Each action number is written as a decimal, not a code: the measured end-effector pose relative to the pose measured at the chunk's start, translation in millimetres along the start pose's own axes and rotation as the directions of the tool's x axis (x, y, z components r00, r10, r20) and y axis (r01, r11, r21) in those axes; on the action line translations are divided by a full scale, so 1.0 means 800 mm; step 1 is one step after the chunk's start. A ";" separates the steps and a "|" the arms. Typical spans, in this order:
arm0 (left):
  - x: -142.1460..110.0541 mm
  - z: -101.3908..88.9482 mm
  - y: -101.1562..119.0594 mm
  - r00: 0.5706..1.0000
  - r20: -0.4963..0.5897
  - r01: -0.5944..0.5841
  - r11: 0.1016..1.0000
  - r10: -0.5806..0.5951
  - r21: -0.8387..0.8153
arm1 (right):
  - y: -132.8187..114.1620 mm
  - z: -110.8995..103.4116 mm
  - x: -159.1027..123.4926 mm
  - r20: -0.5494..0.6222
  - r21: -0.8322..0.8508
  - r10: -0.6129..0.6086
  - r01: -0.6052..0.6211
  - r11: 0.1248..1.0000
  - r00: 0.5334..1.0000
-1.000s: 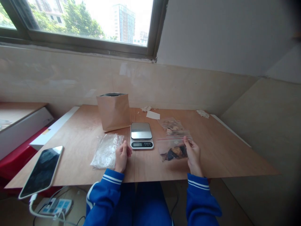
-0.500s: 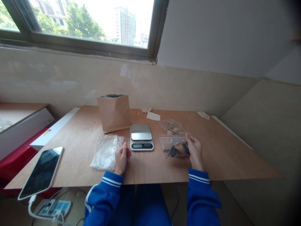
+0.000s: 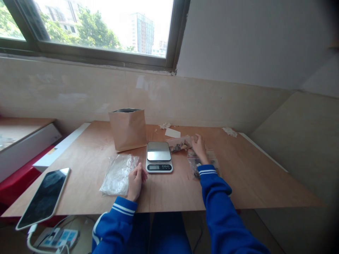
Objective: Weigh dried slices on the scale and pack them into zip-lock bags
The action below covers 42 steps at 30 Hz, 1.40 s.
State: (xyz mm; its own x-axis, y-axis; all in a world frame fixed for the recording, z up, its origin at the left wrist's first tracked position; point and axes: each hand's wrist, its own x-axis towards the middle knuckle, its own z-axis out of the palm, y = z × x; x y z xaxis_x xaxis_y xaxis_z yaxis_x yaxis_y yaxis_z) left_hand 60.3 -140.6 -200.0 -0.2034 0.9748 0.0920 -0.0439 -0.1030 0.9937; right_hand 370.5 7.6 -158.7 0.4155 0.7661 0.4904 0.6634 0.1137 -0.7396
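Observation:
My right hand pinches the upper right corner of a clear zip bag holding brownish dried pieces. That bag is tilted, its left end close to the scale. Partly behind my right wrist and sleeve lies a second zip bag with dark contents. My left hand rests on the table with its fingers curled and nothing visible in them. It lies at the right edge of a stack of clear plastic bags. Between my hands stands a kitchen scale with a bare metal plate.
Behind the plastic bags, an open brown paper pouch stands upright. A white card and pale scraps lie toward the back of the table. A tablet with a plugged-in cable overhangs the front left edge.
My right hand has let go of the zip bag with dark contents, now lying farther right. It has reached farther back and gripped the other zip bag. My left hand stays in place.

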 end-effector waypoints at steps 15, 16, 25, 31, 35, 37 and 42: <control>0.041 -0.002 0.088 0.866 -0.180 -0.321 0.793 0.467 0.518 | -0.013 0.003 -0.223 0.335 -0.152 -0.292 0.358 0.921 0.896; 0.055 -0.004 0.106 0.832 -0.176 -0.352 0.746 0.526 0.565 | -0.010 0.003 -0.226 0.335 -0.158 -0.287 0.354 0.922 0.897; 0.185 -0.041 0.177 0.802 -0.087 -0.228 0.438 0.591 0.870 | -0.005 -0.003 -0.228 0.336 -0.105 -0.255 0.305 0.946 0.907; 0.184 -0.051 0.174 0.821 -0.070 -0.217 0.423 0.566 0.879 | -0.014 0.016 -0.175 0.384 -0.148 -0.280 0.357 0.922 0.880; 0.162 -0.049 0.182 0.778 -0.058 -0.257 0.403 0.625 0.878 | -0.021 0.032 -0.131 0.439 -0.234 -0.266 0.395 0.888 0.858; 0.152 -0.050 0.187 0.784 -0.066 -0.255 0.416 0.617 0.873 | -0.019 0.038 -0.118 0.461 -0.291 -0.219 0.380 0.878 0.860; 0.125 -0.057 0.200 0.793 -0.151 -0.171 0.454 0.590 0.875 | -0.022 0.041 -0.104 0.412 -0.374 -0.111 0.279 0.885 0.904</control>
State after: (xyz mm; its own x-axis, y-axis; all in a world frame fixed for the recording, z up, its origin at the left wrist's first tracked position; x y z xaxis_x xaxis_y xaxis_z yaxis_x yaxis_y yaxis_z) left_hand -11.5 -68.3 -34.5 -0.3350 0.6822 0.6499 0.8703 -0.0402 0.4908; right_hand 303.9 -37.3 -201.3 0.0456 0.9408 0.3359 0.9353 0.0779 -0.3452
